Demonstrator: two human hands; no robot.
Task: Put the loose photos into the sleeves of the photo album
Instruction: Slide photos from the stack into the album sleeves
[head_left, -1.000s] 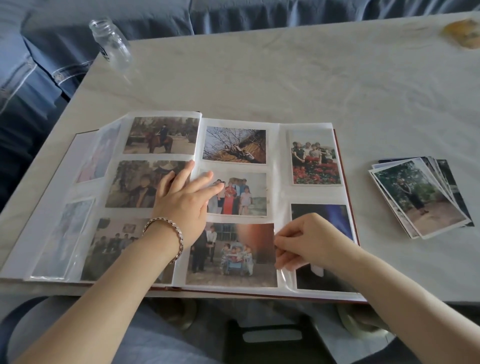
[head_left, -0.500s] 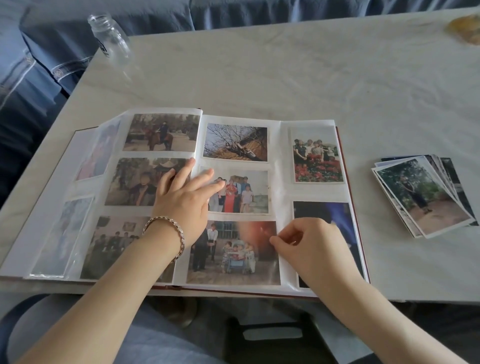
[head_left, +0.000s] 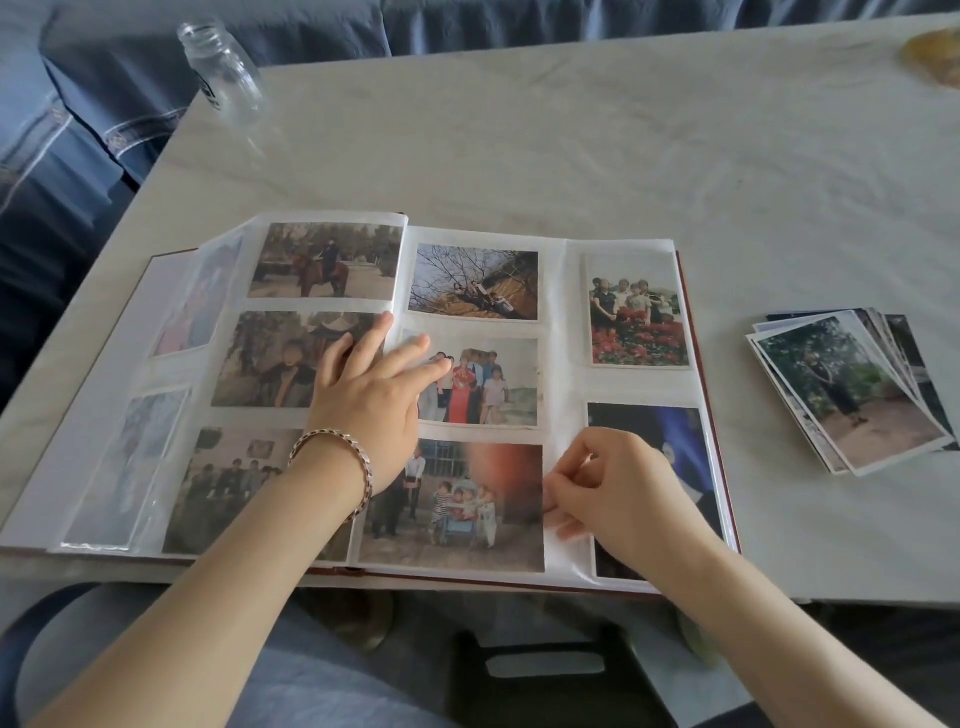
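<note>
While left hand presses album, right fingers pinch photo edge.

Clear plastic album sleeves glinting glossy; pale stone-look tabletop looking smooth, matt; clear glass jar shining; beaded metal bracelet gleaming.

We're noting photo album showing dark red cover, white pages; bench looking pale grey, marbled; bracelet alternating silver, dark.
</note>
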